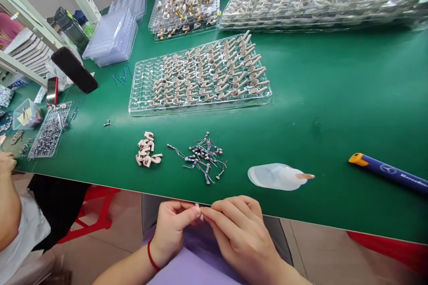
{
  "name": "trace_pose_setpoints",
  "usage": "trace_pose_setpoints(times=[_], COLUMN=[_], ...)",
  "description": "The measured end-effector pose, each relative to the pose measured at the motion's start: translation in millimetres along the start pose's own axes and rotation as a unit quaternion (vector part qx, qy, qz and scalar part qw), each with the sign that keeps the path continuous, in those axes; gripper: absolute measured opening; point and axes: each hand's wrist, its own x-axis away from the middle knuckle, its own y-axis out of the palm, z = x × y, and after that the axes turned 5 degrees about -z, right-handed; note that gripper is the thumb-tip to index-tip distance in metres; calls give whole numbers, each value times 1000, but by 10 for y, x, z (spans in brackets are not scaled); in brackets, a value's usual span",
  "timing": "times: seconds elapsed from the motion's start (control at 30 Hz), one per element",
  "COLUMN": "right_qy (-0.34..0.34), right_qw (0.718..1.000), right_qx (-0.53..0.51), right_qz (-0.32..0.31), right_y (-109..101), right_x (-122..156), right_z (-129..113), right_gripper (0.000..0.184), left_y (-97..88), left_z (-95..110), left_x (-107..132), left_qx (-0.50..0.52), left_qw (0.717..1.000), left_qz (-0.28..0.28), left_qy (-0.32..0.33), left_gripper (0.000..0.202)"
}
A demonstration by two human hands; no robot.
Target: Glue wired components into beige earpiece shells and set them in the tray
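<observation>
My left hand and my right hand meet just below the near edge of the green table. Both pinch a small pale part between their fingertips; its shape is mostly hidden. A red cord circles my left wrist. On the table in front of my hands lie a small heap of beige plastic pieces and a tangle of small wired components. A clear tray half filled with rows of beige pieces sits further back.
A translucent squeeze bottle lies on its side to the right, a blue and yellow tool further right. More trays, stacked, stand at the back. A phone and a small parts tray are at left, near another person's arm.
</observation>
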Motion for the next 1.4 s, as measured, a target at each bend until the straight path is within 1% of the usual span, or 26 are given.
trace_pose_setpoints(times=[0.1, 0.2, 0.3, 0.37, 0.43, 0.5, 0.57, 0.63, 0.73, 0.93, 1.0, 1.03, 1.1, 1.13, 1.2, 1.27, 1.33, 1.4], right_qy=[4, -1, -18, -26, -27, -24, -23, -26, -31, -29, -19, -10, 12, 20, 18, 1, -20, -30], right_qw=[1000, 1000, 1000, 999, 998, 996, 994, 994, 994, 994, 996, 998, 999, 998, 997, 992, 982, 975], right_qx=[2, 2, -5, -25, -56, -85, -103, -108, -106, -107, -82, -58, -7, 15, 60, 123, 188, 218], right_qz=[1, -2, -5, -7, -6, -7, -14, -19, -12, -4, 6, 16, 42, 52, 51, 33, 21, 22], right_y=[9, -8, -51, -88, -127, -163, -190, -205, -207, -199, -199, -199, -200, -200, -199, -192, -180, -164], right_x=[1, -22, -50, -58, -58, -57, -62, -73, -93, -112, -108, -106, -110, -118, -150, -195, -241, -275], right_z=[1, 10, 21, 28, 33, 35, 36, 36, 32, 20, 50, 78, 156, 200, 279, 328, 345, 341], right_gripper=[22, 23, 24, 22, 19, 16, 15, 14, 14, 16, 14, 13, 14, 15, 21, 27, 33, 36], left_y=[6, -14, -31, -30, -21, -10, -1, 6, 23, 68, 53, 34, -29, -71, -168, -264, -343, -398], left_z=[-8, 26, 134, 236, 340, 425, 479, 505, 513, 522, 558, 592, 702, 782, 987, 1245, 1533, 1820], left_x=[5, 37, 111, 167, 212, 236, 243, 238, 225, 208, 185, 161, 72, 1, -201, -475, -795, -1127], left_qx=[-2, -38, -116, -192, -288, -370, -410, -419, -412, -380, -382, -391, -427, -451, -503, -557, -573, -589], left_qw=[1000, 999, 993, 980, 949, 902, 862, 844, 843, 868, 865, 857, 826, 804, 748, 682, 658, 640], left_qz=[6, 13, 18, 12, -1, -15, -23, -29, -30, -42, -50, -51, -36, -18, 32, 81, 107, 126], left_qy=[6, 8, 10, 45, 125, 224, 299, 335, 344, 317, 321, 331, 366, 388, 433, 468, 477, 476], left_gripper=[19, 21, 20, 15, 9, 5, 10, 14, 14, 7, 6, 5, 6, 7, 7, 8, 11, 14])
